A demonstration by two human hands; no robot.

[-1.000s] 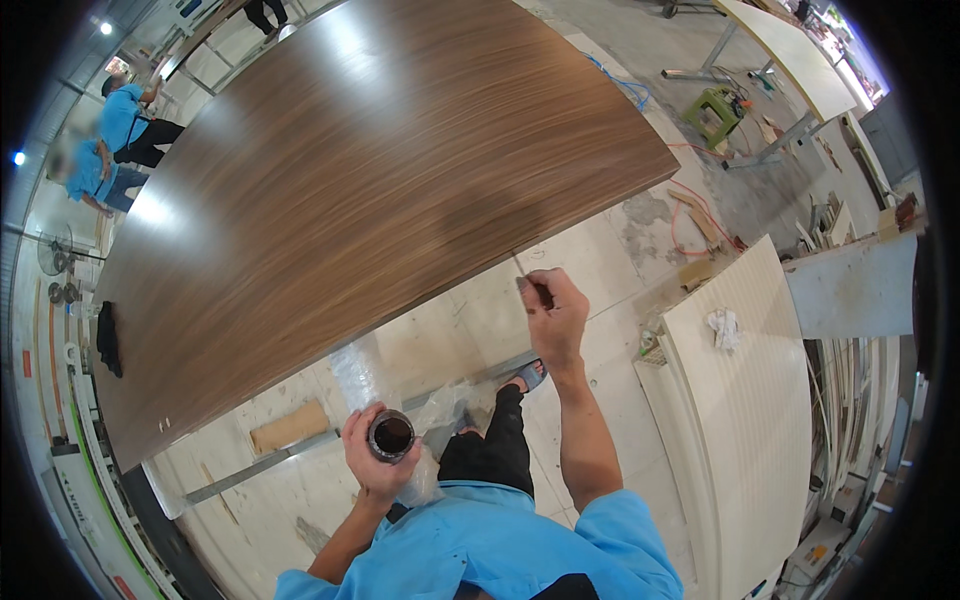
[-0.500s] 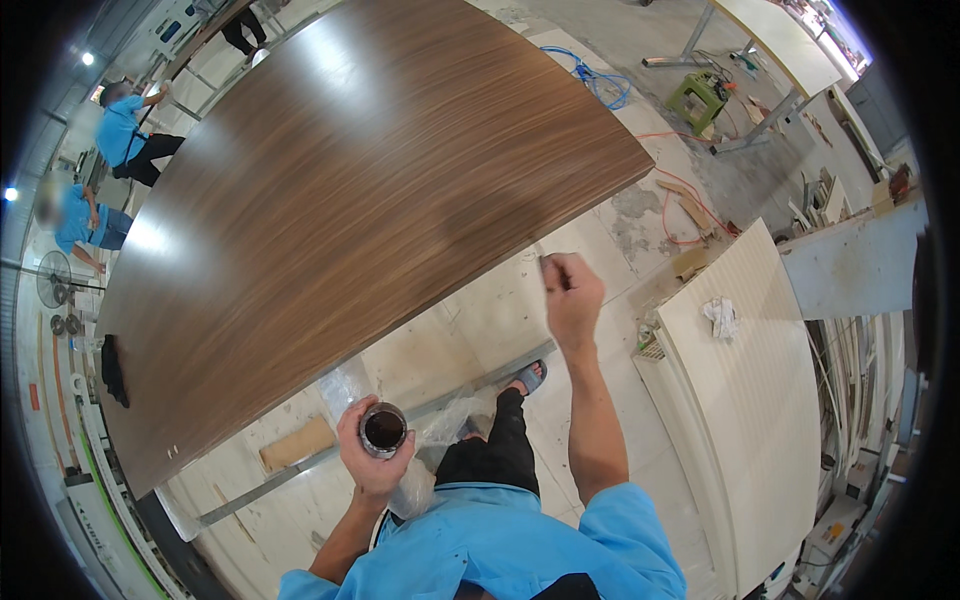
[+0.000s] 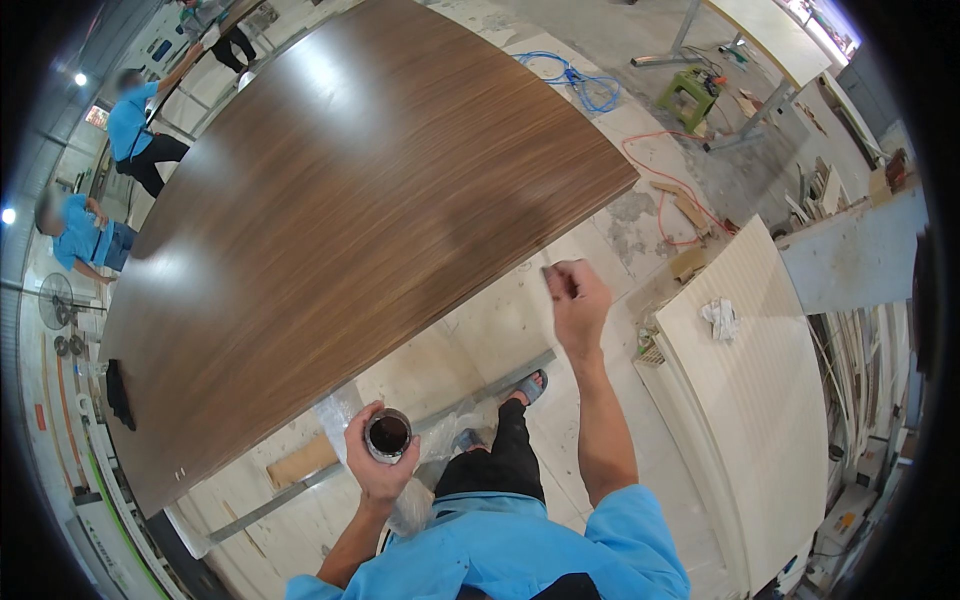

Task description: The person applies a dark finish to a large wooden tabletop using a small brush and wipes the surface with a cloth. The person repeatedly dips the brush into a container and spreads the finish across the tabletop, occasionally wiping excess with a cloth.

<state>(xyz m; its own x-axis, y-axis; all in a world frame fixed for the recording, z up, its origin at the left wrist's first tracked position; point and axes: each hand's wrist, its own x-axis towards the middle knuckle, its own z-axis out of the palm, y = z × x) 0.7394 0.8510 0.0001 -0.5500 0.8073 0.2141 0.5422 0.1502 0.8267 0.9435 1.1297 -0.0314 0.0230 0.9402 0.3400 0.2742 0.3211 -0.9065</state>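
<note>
My left hand (image 3: 376, 462) is wrapped round a small open jar (image 3: 388, 434) with dark brown liquid inside, held upright in front of my body. Close to the edge of a large wood-grain panel (image 3: 380, 170), my right hand (image 3: 582, 300) has its fingers pinched together. Something small and dark shows at those fingertips, too blurred to name. The panel is dark brown and glossy, with one straight edge facing me and a curved far edge. A gap of pale floor shows between that straight edge and my right hand.
Clear plastic film (image 3: 345, 400) and brown cardboard (image 3: 303, 462) lie below the panel. A pale ribbed panel (image 3: 745, 410) with a crumpled white wad (image 3: 719, 319) stands at right. Blue cable (image 3: 590, 88) and a green stool (image 3: 690, 98) are beyond. Several people in blue work at far left.
The view has shifted slightly, so the panel's right corner sits further left. My right hand remains near the panel edge, still pinched. The left hand keeps hold of the jar.
</note>
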